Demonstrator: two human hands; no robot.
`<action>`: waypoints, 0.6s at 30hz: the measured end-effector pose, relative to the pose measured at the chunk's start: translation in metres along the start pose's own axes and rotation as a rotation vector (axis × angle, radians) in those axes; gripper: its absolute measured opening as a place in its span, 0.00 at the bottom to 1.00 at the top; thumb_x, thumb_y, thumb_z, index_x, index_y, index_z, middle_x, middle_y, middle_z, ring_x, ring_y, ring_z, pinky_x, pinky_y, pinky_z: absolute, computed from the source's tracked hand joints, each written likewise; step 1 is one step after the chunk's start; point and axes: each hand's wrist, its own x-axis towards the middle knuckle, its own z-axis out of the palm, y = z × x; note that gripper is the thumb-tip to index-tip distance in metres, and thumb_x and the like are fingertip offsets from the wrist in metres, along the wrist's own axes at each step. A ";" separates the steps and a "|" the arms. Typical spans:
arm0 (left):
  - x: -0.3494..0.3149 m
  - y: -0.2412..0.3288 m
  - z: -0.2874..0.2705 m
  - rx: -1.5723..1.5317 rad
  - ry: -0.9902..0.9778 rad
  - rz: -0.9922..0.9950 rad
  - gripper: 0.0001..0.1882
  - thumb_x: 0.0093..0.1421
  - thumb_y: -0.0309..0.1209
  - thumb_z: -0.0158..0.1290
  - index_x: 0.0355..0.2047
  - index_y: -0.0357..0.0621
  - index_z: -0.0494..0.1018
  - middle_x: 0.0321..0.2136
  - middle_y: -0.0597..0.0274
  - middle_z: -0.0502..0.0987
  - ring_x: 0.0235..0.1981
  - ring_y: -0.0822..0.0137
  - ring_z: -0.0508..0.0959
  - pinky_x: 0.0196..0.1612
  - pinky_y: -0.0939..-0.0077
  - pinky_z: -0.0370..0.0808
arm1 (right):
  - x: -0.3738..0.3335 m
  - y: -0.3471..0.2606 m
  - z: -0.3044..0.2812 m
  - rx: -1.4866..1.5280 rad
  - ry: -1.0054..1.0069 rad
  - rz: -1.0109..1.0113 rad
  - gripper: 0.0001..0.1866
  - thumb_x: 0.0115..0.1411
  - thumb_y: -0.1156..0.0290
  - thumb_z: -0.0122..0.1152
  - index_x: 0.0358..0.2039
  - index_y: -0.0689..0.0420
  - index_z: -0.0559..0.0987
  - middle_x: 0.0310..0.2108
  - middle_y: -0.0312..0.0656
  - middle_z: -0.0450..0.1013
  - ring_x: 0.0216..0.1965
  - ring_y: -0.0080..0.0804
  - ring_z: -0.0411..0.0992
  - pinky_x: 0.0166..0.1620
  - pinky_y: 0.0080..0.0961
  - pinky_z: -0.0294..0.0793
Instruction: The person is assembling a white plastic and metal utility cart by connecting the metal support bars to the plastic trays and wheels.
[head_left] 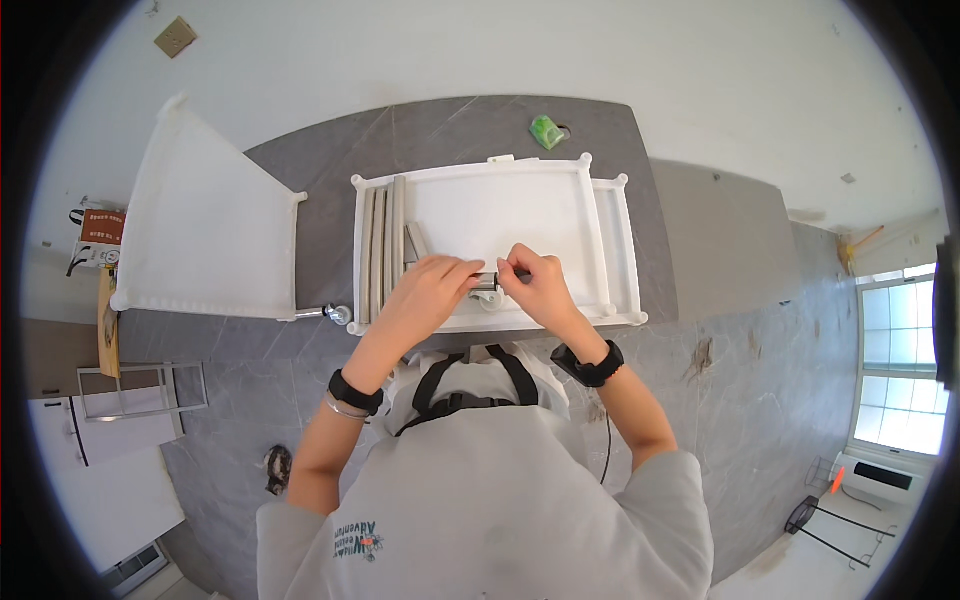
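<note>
Forearms (325, 445) converge, left hand (428, 291) and right hand (541, 287) at grey tube (487, 281).

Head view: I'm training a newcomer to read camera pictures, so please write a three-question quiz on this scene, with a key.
1. True or false: the green item lies on the grey table, beyond the upper white tray.
2. Which part of that tray holds the row of long tubes? A: left end. B: middle. C: right end.
3. What shows between the left hand and the right hand?

Key: 1. True. 2. A. 3. A silvery tube.
</note>
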 end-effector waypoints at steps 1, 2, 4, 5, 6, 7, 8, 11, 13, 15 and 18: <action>0.003 0.006 -0.003 -0.003 -0.005 0.002 0.17 0.50 0.29 0.57 0.42 0.42 0.70 0.35 0.61 0.72 0.34 0.58 0.75 0.43 0.64 0.70 | -0.001 0.002 0.000 0.017 -0.012 -0.004 0.11 0.56 0.74 0.56 0.20 0.63 0.67 0.12 0.42 0.66 0.12 0.26 0.63 0.19 0.23 0.64; 0.006 0.014 -0.007 0.018 0.007 -0.001 0.19 0.50 0.29 0.57 0.44 0.42 0.69 0.37 0.58 0.72 0.36 0.57 0.74 0.44 0.63 0.69 | -0.002 0.003 0.000 0.018 -0.009 0.001 0.11 0.56 0.74 0.56 0.20 0.63 0.67 0.12 0.42 0.66 0.12 0.26 0.63 0.19 0.23 0.64; 0.009 0.017 -0.007 0.042 0.021 -0.005 0.21 0.50 0.28 0.57 0.46 0.42 0.69 0.38 0.56 0.72 0.37 0.57 0.74 0.45 0.63 0.68 | -0.001 0.004 0.000 0.027 -0.005 -0.017 0.12 0.58 0.73 0.55 0.20 0.62 0.66 0.11 0.37 0.64 0.14 0.17 0.59 0.18 0.18 0.60; 0.006 0.010 0.002 -0.001 -0.060 -0.029 0.24 0.50 0.29 0.58 0.48 0.42 0.67 0.40 0.55 0.72 0.39 0.56 0.73 0.47 0.62 0.67 | 0.000 0.006 -0.001 0.027 -0.004 -0.015 0.12 0.58 0.73 0.55 0.20 0.62 0.66 0.11 0.37 0.64 0.14 0.17 0.59 0.18 0.18 0.60; 0.008 0.009 0.003 -0.044 -0.143 -0.053 0.26 0.50 0.29 0.58 0.50 0.42 0.65 0.42 0.54 0.71 0.41 0.55 0.72 0.48 0.62 0.67 | 0.000 0.009 -0.003 0.023 -0.012 0.008 0.12 0.58 0.73 0.55 0.20 0.62 0.66 0.11 0.37 0.65 0.14 0.17 0.61 0.19 0.18 0.61; 0.009 0.009 0.003 -0.046 -0.147 -0.053 0.26 0.50 0.29 0.58 0.50 0.42 0.65 0.42 0.54 0.71 0.41 0.55 0.72 0.48 0.62 0.67 | 0.001 0.011 -0.005 0.018 -0.020 0.032 0.12 0.58 0.73 0.54 0.20 0.62 0.66 0.11 0.38 0.65 0.14 0.17 0.62 0.19 0.18 0.61; 0.010 0.011 0.003 -0.062 -0.084 -0.021 0.27 0.50 0.29 0.58 0.51 0.41 0.65 0.43 0.53 0.70 0.42 0.54 0.71 0.48 0.61 0.67 | 0.000 0.012 -0.006 0.020 -0.018 0.036 0.12 0.58 0.73 0.54 0.20 0.62 0.66 0.11 0.38 0.65 0.14 0.17 0.62 0.19 0.18 0.61; 0.011 0.010 0.007 -0.080 -0.080 -0.024 0.28 0.50 0.29 0.58 0.52 0.39 0.63 0.44 0.53 0.70 0.43 0.52 0.71 0.49 0.60 0.66 | 0.001 0.016 -0.009 0.029 -0.028 0.034 0.12 0.59 0.74 0.54 0.20 0.62 0.66 0.11 0.39 0.66 0.14 0.18 0.63 0.19 0.19 0.63; 0.012 0.009 0.009 -0.083 -0.137 -0.056 0.28 0.51 0.28 0.58 0.52 0.39 0.63 0.44 0.52 0.70 0.43 0.51 0.70 0.49 0.59 0.66 | 0.001 0.017 -0.009 -0.017 -0.008 -0.026 0.12 0.59 0.73 0.53 0.20 0.62 0.65 0.11 0.38 0.66 0.14 0.18 0.63 0.19 0.19 0.63; 0.013 0.010 0.008 -0.194 -0.111 -0.102 0.28 0.51 0.27 0.56 0.54 0.40 0.62 0.43 0.53 0.69 0.43 0.52 0.71 0.50 0.60 0.65 | 0.001 0.017 -0.011 0.013 -0.004 0.024 0.12 0.58 0.73 0.54 0.21 0.63 0.66 0.12 0.41 0.66 0.13 0.24 0.63 0.19 0.21 0.64; 0.017 0.016 0.004 0.024 -0.070 0.018 0.29 0.53 0.26 0.55 0.55 0.41 0.60 0.39 0.53 0.71 0.42 0.54 0.71 0.51 0.61 0.63 | 0.002 0.017 -0.012 0.020 -0.010 0.050 0.12 0.57 0.73 0.55 0.21 0.63 0.66 0.13 0.44 0.66 0.12 0.28 0.64 0.20 0.24 0.65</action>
